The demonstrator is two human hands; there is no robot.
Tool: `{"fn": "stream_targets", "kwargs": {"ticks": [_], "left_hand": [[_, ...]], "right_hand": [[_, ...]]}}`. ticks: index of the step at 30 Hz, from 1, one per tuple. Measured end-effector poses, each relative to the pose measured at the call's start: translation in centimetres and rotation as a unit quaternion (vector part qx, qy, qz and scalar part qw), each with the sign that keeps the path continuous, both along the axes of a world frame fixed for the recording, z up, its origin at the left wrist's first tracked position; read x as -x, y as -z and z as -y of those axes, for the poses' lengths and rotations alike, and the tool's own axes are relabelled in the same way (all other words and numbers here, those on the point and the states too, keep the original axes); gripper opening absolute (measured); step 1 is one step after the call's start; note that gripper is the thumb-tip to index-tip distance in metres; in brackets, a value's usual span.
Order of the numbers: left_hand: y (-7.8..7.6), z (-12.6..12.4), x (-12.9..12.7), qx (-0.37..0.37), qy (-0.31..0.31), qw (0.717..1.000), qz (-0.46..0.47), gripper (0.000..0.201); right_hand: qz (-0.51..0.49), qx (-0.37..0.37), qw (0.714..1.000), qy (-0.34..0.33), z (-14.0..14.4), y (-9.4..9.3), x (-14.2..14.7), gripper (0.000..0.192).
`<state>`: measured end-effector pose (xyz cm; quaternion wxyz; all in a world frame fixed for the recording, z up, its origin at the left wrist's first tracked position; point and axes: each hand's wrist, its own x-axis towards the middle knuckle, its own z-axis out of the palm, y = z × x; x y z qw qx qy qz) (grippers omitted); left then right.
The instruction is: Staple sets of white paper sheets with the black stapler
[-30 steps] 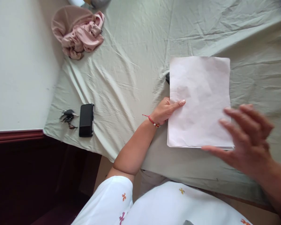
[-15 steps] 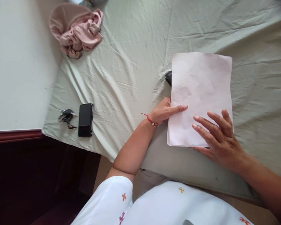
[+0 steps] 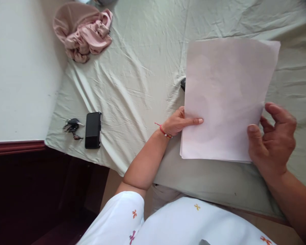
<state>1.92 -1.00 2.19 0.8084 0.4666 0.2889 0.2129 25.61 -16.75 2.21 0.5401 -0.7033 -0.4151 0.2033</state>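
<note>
A sheet of white paper is lifted off a thin stack of paper on the pale green bedsheet. My right hand pinches the sheet's right edge, thumb on top, and raises that side. My left hand presses on the left edge of the paper with the index finger stretched flat over it; a red thread bracelet circles its wrist. A small black object peeks out from under the paper's left edge.
A black phone and a bunch of keys lie near the bed's front left corner. A crumpled pink cloth sits at the back left. A white wall borders the bed on the left.
My right hand came down onto the paper's lower right corner, then took hold of the top sheet's right edge and lifted it. My left hand stayed pressed on the left edge.
</note>
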Motion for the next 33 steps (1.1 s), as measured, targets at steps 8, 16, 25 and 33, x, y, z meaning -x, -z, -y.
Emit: {"fn": "stream_targets", "kwargs": {"ticks": [8, 16, 25, 33], "left_hand": [[0.3, -0.1, -0.2, 0.009, -0.012, 1.000, -0.024, 0.058], [0.7, 0.2, -1.1, -0.024, -0.062, 0.997, -0.025, 0.064], [0.3, 0.1, -1.3, -0.093, -0.047, 0.994, -0.021, 0.060], [1.4, -0.4, -0.7, -0.044, 0.000, 0.998, -0.037, 0.066]], "right_hand": [[-0.284, 0.040, 0.958, 0.010, -0.9, 0.3, -0.1, 0.041], [-0.298, -0.002, 0.954, 0.028, -0.7, -0.1, 1.8, 0.032], [-0.205, -0.085, 0.968, 0.117, -1.6, 1.0, 0.0, 0.039], [-0.218, -0.010, 0.973, 0.079, -1.1, 0.6, 0.0, 0.057]]}}
